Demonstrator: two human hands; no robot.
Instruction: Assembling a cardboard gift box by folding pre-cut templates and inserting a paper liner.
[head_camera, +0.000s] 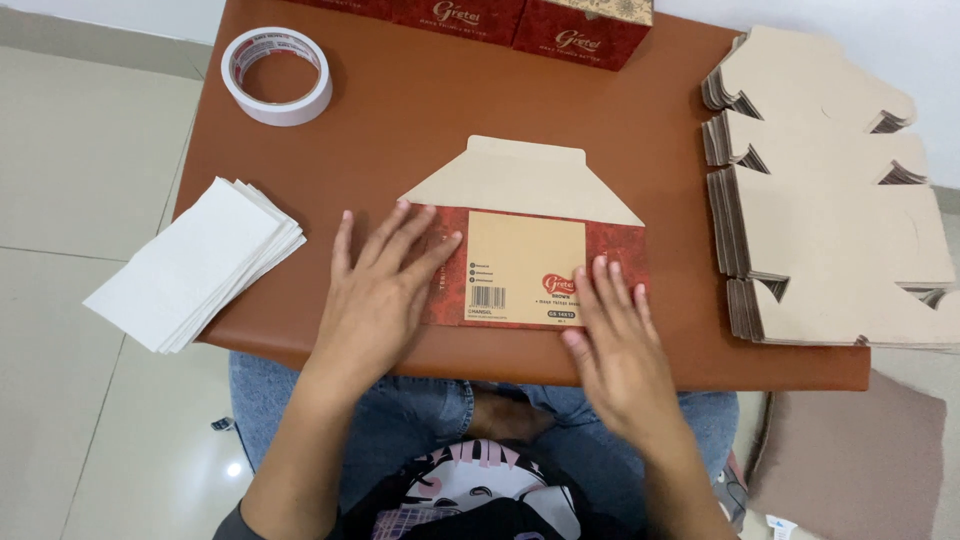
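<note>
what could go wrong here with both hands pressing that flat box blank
The flat box blank lies close to the near edge of the table, so a push toward the body might slide it off. The left hand and right hand press only the lower part; the beige flap is free and could crease unevenly.

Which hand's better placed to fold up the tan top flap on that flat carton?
Probably left. The left hand lies flat on the flat carton with fingertips just under the tan flap; the right hand sits at the near edge, farther away.
</note>
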